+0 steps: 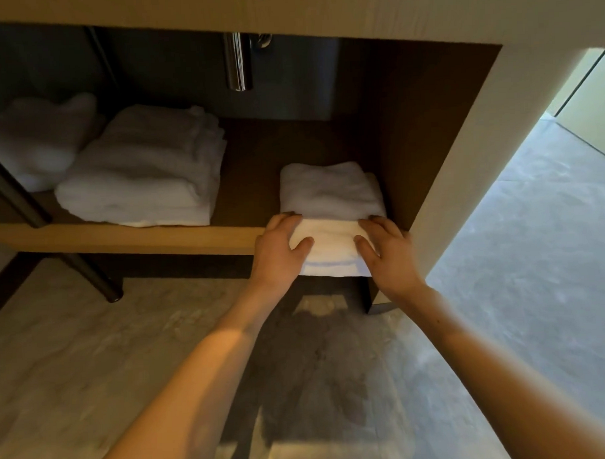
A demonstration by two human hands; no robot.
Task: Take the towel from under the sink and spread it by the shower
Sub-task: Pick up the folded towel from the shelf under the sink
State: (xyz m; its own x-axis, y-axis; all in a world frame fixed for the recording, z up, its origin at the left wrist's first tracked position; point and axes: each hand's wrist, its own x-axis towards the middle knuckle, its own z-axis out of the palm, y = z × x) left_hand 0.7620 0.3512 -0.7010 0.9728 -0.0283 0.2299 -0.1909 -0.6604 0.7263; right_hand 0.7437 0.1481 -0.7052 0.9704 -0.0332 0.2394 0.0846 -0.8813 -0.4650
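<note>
The open space under the sink holds a wooden shelf (140, 239) with three lots of white towels on it. At the right end, just beside the cabinet's brown side panel (425, 139), lies the folded white towel (331, 197). Its far part rests on the shelf and its near end juts out past the shelf's front edge. Both hands hold that near end. The left hand (279, 252) grips the left corner and the right hand (389, 252) grips the right corner, each with its thumb laid on top of the cloth and its fingers curled round the side. In the middle of the shelf, well apart from the held towel, sits a taller stack of folded towels (145, 173). A looser, blurred towel pile (41, 142) lies at the far left, close against that stack. A chrome drain pipe (237, 63) hangs from above, at the far side of the opening between the stack and the held towel. A dark slanted leg (90, 271) runs down to the pale stone floor (93, 367) at the near left.
</note>
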